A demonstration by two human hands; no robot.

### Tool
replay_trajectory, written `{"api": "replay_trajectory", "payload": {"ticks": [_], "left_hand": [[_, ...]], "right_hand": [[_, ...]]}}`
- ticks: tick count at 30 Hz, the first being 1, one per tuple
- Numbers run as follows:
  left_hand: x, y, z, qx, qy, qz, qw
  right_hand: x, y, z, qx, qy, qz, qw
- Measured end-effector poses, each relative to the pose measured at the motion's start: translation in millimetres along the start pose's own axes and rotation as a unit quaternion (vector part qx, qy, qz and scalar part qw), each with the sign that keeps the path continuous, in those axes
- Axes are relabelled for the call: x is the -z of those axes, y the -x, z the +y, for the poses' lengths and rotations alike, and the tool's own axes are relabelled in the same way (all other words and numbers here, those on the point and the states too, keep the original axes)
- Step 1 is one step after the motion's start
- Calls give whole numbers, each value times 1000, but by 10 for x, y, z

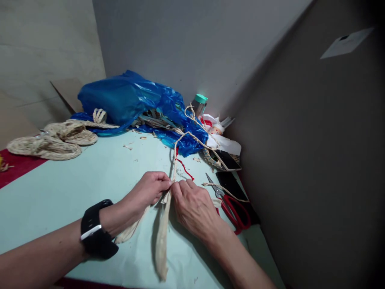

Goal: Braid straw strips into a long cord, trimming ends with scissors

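My left hand (151, 187) and my right hand (192, 202) meet near the table's middle, both closed on the lower end of a pale braided cord (175, 160). From my fingers the cord runs up and bends right over a blue plastic bag. Loose flat strips of dry plant fibre hang below: a broad strip (162, 241) points toward me, and another strip (130, 230) passes under my left wrist. Red yarn (185, 169) is tied on the cord and trails to the right. My fingertips hide the exact join.
Red-handled scissors (237, 212) lie right of my right hand by a dark phone (230, 184). Behind are the blue plastic bag (120, 100), a bottle with a green lid (200, 103) and a basket (212, 158). Braided fibre slippers (45, 147) lie left. A wall bounds the right.
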State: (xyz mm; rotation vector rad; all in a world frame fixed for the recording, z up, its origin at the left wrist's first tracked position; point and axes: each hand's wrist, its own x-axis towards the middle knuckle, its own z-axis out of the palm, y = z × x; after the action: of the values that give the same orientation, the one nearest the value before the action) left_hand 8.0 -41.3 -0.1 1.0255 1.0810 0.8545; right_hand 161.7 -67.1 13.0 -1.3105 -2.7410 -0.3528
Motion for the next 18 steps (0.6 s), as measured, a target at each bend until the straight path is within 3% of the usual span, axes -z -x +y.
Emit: {"api": "replay_trajectory", "payload": {"ticks": [4, 12, 15, 18], "left_hand": [[7, 39, 3, -3, -28, -10, 1000], [32, 78, 72, 2, -59, -40, 997], [30, 63, 81, -43, -127, -20, 991], [31, 63, 106, -122, -246, -1, 962]], "right_hand": [[-3, -5, -55, 22, 56, -6, 998], [-13, 6, 70, -23, -33, -15, 999], [17, 1, 76, -70, -110, -26, 991], [43, -31, 94, -136, -253, -20, 958]]}}
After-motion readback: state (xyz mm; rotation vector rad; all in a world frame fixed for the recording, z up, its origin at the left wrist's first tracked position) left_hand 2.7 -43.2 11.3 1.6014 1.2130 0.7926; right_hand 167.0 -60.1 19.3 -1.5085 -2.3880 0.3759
